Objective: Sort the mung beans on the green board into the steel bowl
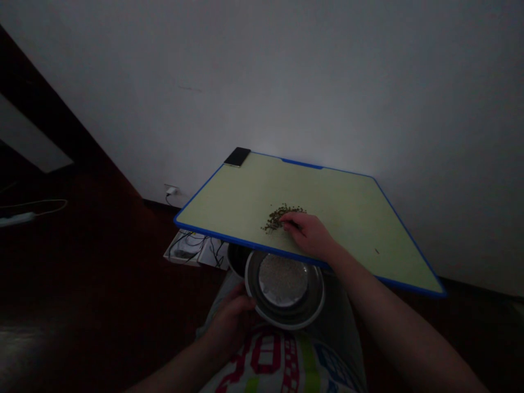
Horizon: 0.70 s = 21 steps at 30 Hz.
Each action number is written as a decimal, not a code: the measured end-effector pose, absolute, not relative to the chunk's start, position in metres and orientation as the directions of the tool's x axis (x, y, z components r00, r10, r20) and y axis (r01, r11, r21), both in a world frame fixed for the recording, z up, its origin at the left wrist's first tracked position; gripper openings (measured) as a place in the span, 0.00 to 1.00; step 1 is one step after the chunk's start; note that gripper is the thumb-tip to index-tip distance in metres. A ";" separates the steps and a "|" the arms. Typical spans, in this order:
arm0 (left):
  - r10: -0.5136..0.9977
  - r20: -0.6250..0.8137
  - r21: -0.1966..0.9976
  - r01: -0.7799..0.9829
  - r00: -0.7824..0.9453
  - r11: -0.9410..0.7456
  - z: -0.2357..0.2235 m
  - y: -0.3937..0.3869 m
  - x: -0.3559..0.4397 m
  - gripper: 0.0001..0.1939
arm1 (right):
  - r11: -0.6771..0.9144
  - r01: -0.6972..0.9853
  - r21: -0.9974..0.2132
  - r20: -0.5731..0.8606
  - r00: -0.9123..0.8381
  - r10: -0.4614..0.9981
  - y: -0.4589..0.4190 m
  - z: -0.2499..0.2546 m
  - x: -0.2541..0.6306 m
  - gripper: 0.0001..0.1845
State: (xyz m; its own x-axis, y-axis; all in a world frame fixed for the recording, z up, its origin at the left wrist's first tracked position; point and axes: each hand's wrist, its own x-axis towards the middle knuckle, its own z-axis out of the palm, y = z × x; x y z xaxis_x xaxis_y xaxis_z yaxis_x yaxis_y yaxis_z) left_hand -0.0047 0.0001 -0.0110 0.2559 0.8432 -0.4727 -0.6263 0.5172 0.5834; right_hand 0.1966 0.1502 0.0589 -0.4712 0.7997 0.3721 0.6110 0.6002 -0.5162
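A metal bowl (319, 289) rests on my lap below the table's front edge, with a pale, grain-like layer (283, 279) inside it. My left hand (233, 316) grips its left rim, the thumb side up against the metal. On the pale yellow-green tabletop (344, 218) lies a loose heap of small brown-green beans or seeds (273, 219). My right hand (307, 232) reaches over the front edge to the heap's right side. Its fingers are pinched together and bent down; what sits between them, if anything, is too small to name.
A dark phone or tablet (237, 156) lies at the table's back left corner. Blue trim edges the tabletop, which stands near a white wall (286, 82). Under it, at left, are a white box with cables (184, 246) and a dark round container (235, 259). A plug (171, 191) sits in a wall socket.
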 end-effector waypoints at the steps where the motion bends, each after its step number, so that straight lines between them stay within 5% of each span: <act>1: 0.844 -0.472 0.585 -0.626 0.255 0.516 -0.012 0.000 -0.005 0.22 | 0.603 0.610 -0.514 0.375 -0.472 0.798 0.150 0.059 0.196 0.13; 21: 0.849 -0.459 0.578 -0.638 0.262 0.509 -0.010 0.000 -0.004 0.20 | 0.523 0.681 -0.513 0.397 -0.353 0.848 0.150 0.057 0.198 0.13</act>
